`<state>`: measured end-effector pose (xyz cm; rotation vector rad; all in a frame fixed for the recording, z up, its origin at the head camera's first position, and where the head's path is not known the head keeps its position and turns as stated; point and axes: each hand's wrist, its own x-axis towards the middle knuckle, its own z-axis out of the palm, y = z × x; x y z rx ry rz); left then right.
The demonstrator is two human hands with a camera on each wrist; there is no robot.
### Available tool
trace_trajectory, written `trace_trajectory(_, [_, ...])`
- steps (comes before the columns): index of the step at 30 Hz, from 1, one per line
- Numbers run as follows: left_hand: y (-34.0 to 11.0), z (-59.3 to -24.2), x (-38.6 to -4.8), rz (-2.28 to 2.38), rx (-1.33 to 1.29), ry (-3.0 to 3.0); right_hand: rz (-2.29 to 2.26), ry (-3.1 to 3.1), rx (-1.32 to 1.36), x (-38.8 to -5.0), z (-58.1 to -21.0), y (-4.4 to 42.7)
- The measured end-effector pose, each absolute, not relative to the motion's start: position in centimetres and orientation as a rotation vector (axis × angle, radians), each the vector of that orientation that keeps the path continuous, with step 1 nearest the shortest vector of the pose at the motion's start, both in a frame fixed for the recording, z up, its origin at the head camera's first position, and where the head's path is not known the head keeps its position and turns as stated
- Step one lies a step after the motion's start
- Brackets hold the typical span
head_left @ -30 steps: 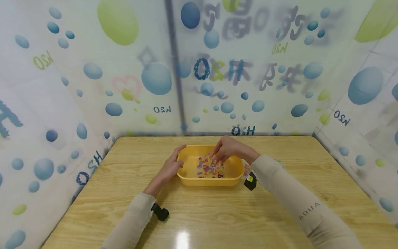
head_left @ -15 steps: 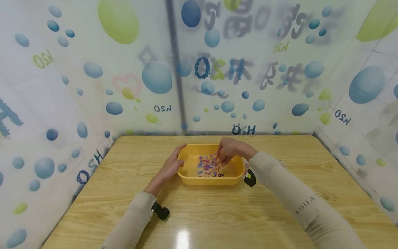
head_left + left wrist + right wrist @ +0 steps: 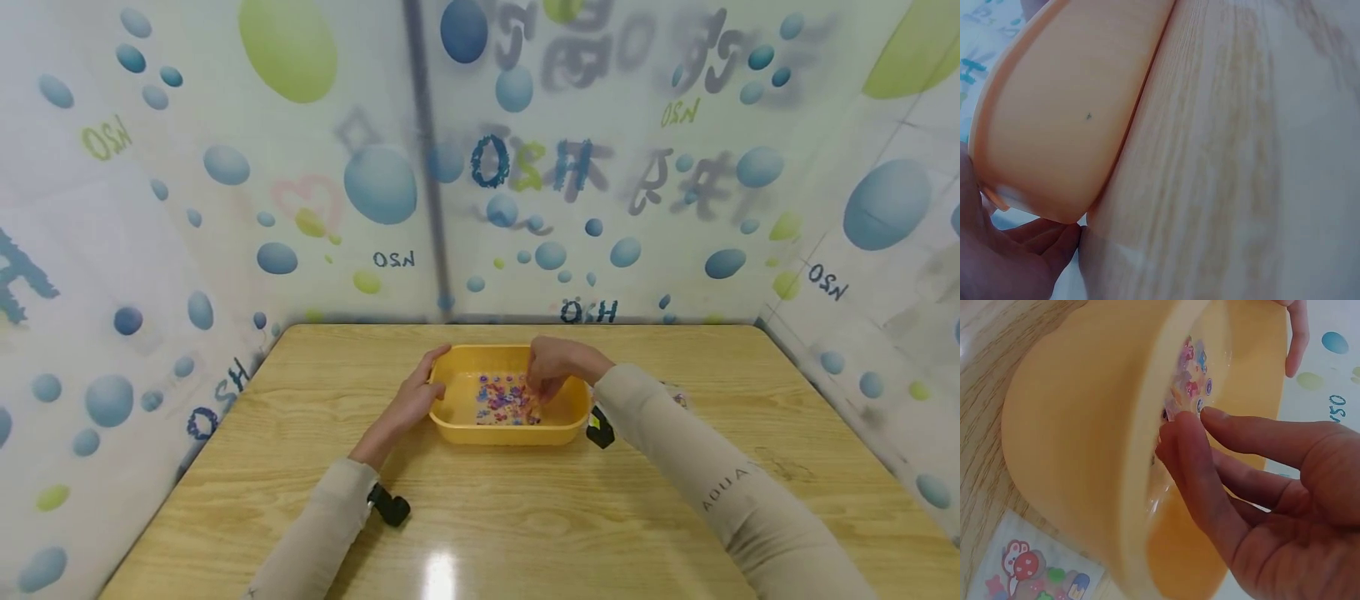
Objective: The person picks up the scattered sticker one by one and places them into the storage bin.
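on the wood-grained table [image 3: 525, 517], the yellow tub [image 3: 487, 436] is gripped by the left hand [image 3: 415, 397]; inside, small colourful pieces [image 3: 497, 400] are met by the right hand [image 3: 558, 364], fingertips narrowed, any pinch unclear. steady tub, light touch are advised.

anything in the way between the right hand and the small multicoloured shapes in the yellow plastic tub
Nothing visible: the right hand is over the open tub, its fingertips close by the multicoloured shapes.
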<state>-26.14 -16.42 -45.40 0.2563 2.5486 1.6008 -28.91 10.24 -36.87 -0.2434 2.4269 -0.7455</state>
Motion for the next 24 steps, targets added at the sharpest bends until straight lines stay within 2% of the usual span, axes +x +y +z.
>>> trace_trajectory(24, [-16.42, -45.29, -26.1, 1.58, 0.261, 2.579, -0.572, 2.313, -0.22, -28.86, -36.87, 9.98])
